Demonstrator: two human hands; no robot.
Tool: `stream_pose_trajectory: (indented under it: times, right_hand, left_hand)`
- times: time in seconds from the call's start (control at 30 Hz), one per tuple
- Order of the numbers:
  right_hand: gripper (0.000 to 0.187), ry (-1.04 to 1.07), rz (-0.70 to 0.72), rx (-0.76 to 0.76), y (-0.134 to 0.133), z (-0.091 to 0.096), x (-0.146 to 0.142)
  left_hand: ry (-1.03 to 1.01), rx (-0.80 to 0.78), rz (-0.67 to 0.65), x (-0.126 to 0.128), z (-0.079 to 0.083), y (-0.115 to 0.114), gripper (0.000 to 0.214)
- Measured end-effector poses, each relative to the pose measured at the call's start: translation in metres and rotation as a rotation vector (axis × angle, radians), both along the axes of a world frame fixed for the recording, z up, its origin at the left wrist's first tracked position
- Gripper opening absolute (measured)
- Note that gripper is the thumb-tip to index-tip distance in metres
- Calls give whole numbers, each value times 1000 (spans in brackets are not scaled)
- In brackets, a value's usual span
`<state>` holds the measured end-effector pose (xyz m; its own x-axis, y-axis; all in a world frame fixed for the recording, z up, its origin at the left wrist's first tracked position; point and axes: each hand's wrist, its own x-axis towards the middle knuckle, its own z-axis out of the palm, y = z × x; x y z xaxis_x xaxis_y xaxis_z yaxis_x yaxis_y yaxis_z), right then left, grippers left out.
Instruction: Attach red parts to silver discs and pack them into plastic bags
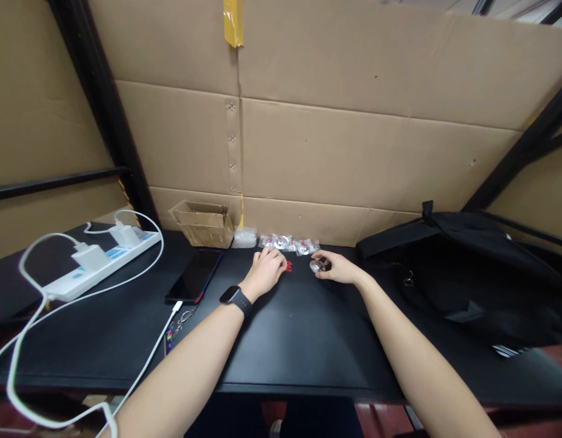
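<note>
Head view, clear bags (303, 248) holding parts (281, 242) — right fingers (326, 275) clamped on round piece (314, 266), left fingers (279, 257) unclear

Left fingers (277, 259) probably partly hide the red piece (289, 266)

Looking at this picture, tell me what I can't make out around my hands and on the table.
All in the head view:
- Left hand: it hides some fingertips, so its grip is unclear.
- Red pieces: too small to count, perhaps partly covered by that hand.
- Clear round piece: small, its far side overlapped by the right hand.
- Packets: contents too small.
- Cardboard box: front wall hides its bottom.
</note>
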<state>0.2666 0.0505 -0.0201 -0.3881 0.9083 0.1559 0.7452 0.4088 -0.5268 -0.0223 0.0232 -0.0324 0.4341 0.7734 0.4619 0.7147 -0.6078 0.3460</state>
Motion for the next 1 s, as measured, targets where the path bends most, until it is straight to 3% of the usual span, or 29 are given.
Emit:
stream_pose_trajectory:
  times: [0.2,0.4,0.8,1.0]
  right_hand:
    - [45,50,-39,30,-4,0,0]
    - [46,147,-91,72,-7,6,-4]
    - [49,533,136,46,-36,21,-58]
    - [51,632,162,109,-47,19,-79]
  left_hand:
    - [-282,-109,97,6,5,-6,11]
    - [-325,-137,188,7,5,-15,9]
    - [-398,-140,204,4,13,-17,9]
    - [-416,-161,135,8,15,-19,19]
